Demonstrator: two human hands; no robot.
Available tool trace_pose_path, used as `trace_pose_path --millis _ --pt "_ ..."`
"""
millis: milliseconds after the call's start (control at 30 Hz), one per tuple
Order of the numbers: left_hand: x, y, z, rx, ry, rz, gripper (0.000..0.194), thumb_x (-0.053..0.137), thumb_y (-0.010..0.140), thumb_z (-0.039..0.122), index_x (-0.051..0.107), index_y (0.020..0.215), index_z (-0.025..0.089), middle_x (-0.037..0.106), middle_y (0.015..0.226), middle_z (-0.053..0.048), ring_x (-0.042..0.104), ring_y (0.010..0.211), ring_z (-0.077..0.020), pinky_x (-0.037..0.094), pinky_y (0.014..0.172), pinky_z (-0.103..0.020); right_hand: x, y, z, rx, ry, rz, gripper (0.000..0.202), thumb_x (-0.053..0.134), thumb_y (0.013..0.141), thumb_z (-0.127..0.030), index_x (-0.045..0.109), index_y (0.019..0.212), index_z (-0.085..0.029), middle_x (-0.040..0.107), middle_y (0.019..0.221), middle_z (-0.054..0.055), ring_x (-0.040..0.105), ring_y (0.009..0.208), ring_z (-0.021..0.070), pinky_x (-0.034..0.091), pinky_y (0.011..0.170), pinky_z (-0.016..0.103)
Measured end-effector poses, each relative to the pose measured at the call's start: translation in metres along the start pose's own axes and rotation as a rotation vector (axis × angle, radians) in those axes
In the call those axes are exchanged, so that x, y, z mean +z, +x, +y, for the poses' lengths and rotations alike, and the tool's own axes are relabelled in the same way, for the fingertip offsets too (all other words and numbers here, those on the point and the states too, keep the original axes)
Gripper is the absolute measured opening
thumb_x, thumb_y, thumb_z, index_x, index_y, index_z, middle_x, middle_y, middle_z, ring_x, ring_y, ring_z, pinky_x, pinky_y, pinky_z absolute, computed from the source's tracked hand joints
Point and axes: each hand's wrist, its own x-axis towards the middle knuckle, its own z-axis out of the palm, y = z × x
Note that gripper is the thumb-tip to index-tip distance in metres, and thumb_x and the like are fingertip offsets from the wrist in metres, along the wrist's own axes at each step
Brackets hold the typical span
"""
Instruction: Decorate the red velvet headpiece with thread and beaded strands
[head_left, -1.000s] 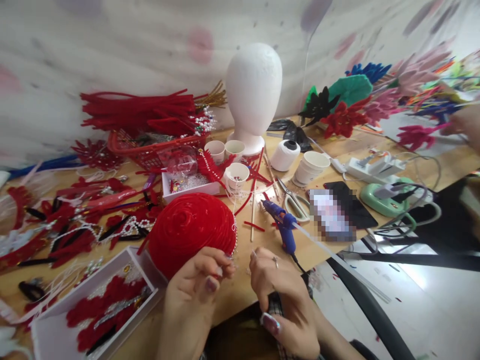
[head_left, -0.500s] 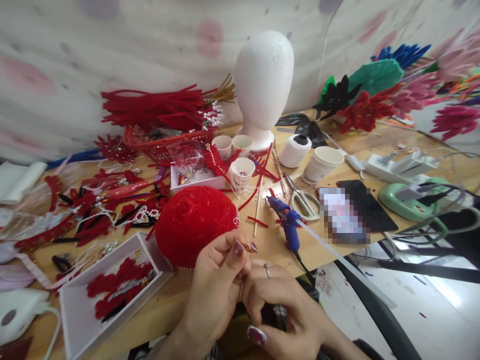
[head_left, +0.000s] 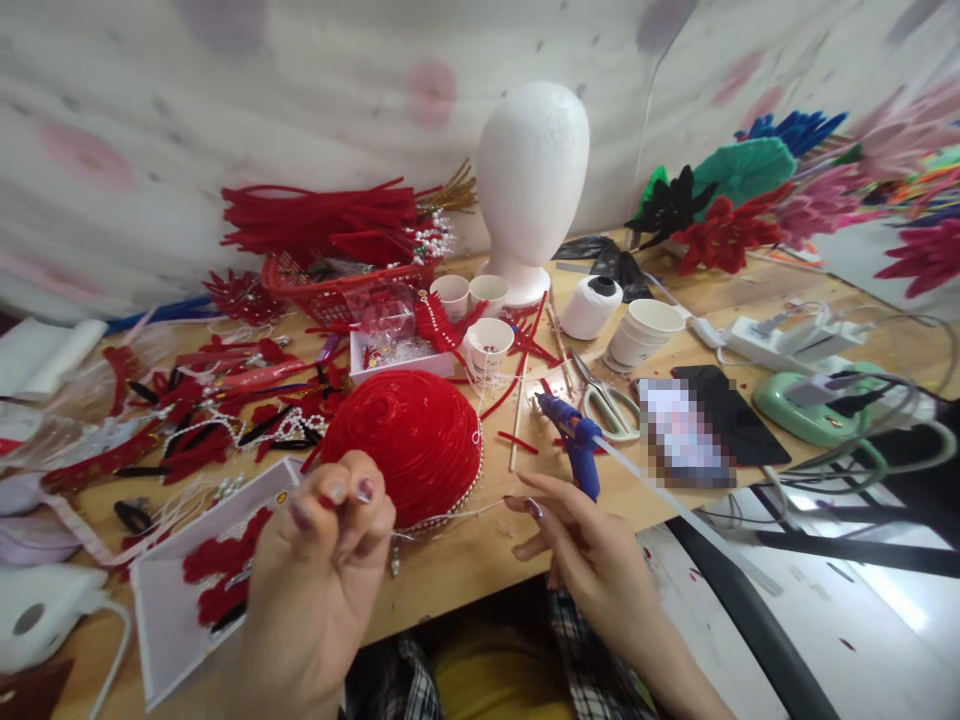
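A thin white thread runs between my two hands above the table's front edge. My left hand is closed, its fingertips pinched together with a speck of red between them, and the thread comes out beside its curled fingers. Below that thread dangles a small pearl bead. My right hand pinches the thread's other end between thumb and fingertips. Just behind the hands sits a red, domed, coiled hat-like piece with a row of pearls along its lower rim. A thread loop lies against its right side.
A blue glue gun, scissors and phones lie to the right. Paper cups, a thread spool and a white foam head stand behind. At left are a white box and red trimmings.
My hands were together in front of the red dome; now they are apart, the left moved left and the right moved right. The thread stretches between them.
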Motion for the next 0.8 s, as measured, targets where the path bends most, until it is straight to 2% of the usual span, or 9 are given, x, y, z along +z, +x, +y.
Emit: trace_pose_path --millis 133,233,333,400,467,533,600,700,800 --pt "-0.010 0.006 0.026 0.142 -0.096 0.064 0.041 0.099 0.046 0.027 0.062 0.061 0.018 0.060 0.062 0.008 0.047 0.043 -0.0008 0.046 0.039 -0.011 -0.008 -0.014 -0.014 -0.101 0.071 -0.103 0.026 0.056 0.100 -0.020 0.061 0.124 -0.028 0.075 0.104 0.005 0.074 0.065 0.0128 0.060 0.062 0.021" --pt "-0.018 0.006 0.045 0.200 -0.124 0.035 0.039 0.097 0.053 0.028 0.061 0.066 0.018 0.061 0.066 0.009 0.051 0.046 -0.0009 0.047 0.042 -0.012 -0.015 -0.028 -0.017 -0.019 0.363 -0.269 0.013 0.065 0.098 -0.040 0.070 0.103 -0.028 0.074 0.072 -0.001 0.068 0.051 0.0133 0.054 0.050 0.020" --pt "-0.026 0.008 0.053 0.195 -0.189 0.037 0.032 0.091 0.067 0.028 0.060 0.071 0.020 0.061 0.069 0.009 0.051 0.048 -0.0007 0.046 0.043 -0.011 -0.022 -0.043 -0.010 0.014 0.580 -0.246 0.039 0.057 0.096 -0.061 0.066 0.077 -0.028 0.047 0.038 -0.007 0.042 0.027 0.0093 0.035 0.034 0.019" --pt "-0.030 0.010 0.053 0.212 -0.243 0.048 0.037 0.094 0.061 0.026 0.059 0.071 0.020 0.060 0.068 0.009 0.049 0.046 -0.0008 0.046 0.041 -0.012 -0.023 -0.047 -0.007 0.032 0.581 -0.231 0.046 0.048 0.099 -0.064 0.062 0.075 -0.029 0.029 0.032 -0.010 0.025 0.022 0.0081 0.028 0.032 0.019" --pt "-0.031 0.011 0.050 0.241 -0.287 0.039 0.042 0.098 0.053 0.021 0.061 0.072 0.019 0.061 0.068 0.008 0.048 0.045 -0.0011 0.046 0.041 -0.012 -0.018 -0.045 -0.012 0.081 0.523 -0.240 0.038 0.040 0.105 -0.055 0.065 0.090 -0.031 0.036 0.036 -0.010 0.027 0.025 0.0088 0.030 0.034 0.019" --pt "-0.029 0.009 0.044 0.229 -0.306 0.024 0.040 0.098 0.053 0.019 0.063 0.073 0.018 0.062 0.069 0.007 0.050 0.046 -0.0014 0.047 0.043 -0.012 -0.005 -0.036 -0.025 0.057 0.390 -0.217 0.026 0.038 0.109 -0.041 0.062 0.118 -0.035 0.056 0.055 -0.006 0.047 0.037 0.0098 0.039 0.041 0.018" --pt "-0.023 0.005 0.036 0.191 -0.322 0.018 0.036 0.097 0.056 0.018 0.065 0.073 0.017 0.062 0.069 0.006 0.050 0.048 -0.0009 0.048 0.046 -0.011 0.015 -0.021 -0.043 -0.147 0.056 -0.159 0.027 0.043 0.108 -0.034 0.054 0.133 -0.034 0.067 0.085 0.000 0.063 0.063 0.0127 0.050 0.055 0.021" --pt "-0.014 -0.004 0.026 0.131 -0.322 -0.004 0.033 0.096 0.057 0.020 0.066 0.071 0.016 0.061 0.068 0.005 0.051 0.049 -0.0004 0.048 0.047 -0.010 0.047 0.004 -0.064 -0.458 -0.305 -0.093 0.032 0.057 0.102 -0.039 0.055 0.130 -0.024 0.066 0.095 0.005 0.061 0.064 0.0144 0.050 0.056 0.024" --pt "-0.007 -0.010 0.018 0.119 -0.293 -0.016 0.030 0.095 0.060 0.021 0.067 0.069 0.015 0.060 0.064 0.005 0.051 0.049 -0.0014 0.048 0.046 -0.011 0.068 0.021 -0.069 -0.539 -0.378 -0.117 0.023 0.048 0.106 -0.033 0.065 0.104 -0.018 0.067 0.088 0.005 0.062 0.068 0.0157 0.048 0.059 0.026"
